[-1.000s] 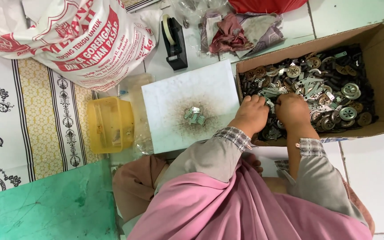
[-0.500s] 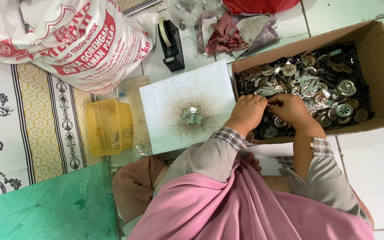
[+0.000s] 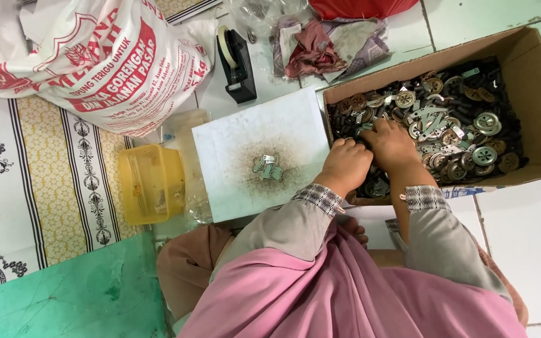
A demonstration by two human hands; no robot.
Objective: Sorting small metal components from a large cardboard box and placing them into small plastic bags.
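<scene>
A cardboard box [image 3: 536, 94] at the right holds several small metal parts [image 3: 452, 125]: round discs, flat plates and dark pieces. Both my hands are inside its near left corner. My left hand [image 3: 345, 166] is curled by the box's left wall. My right hand [image 3: 392, 144] lies palm down on the parts, touching the left hand. The fingertips of both are buried among the pieces, so what they hold is hidden. A small heap of flat metal pieces [image 3: 267, 168] sits on a white board [image 3: 233, 144], left of the box.
A yellow plastic tub [image 3: 151, 183] stands left of the board. Behind it are a printed white sack [image 3: 95, 62], a black tape dispenser [image 3: 236, 56] and crumpled rags [image 3: 320, 47]. A patterned mat [image 3: 32, 175] and a green sheet [image 3: 64, 294] cover the floor at the left.
Both hands have drawn together and shifted toward the box's near left corner. The heap on the white board looks the same.
</scene>
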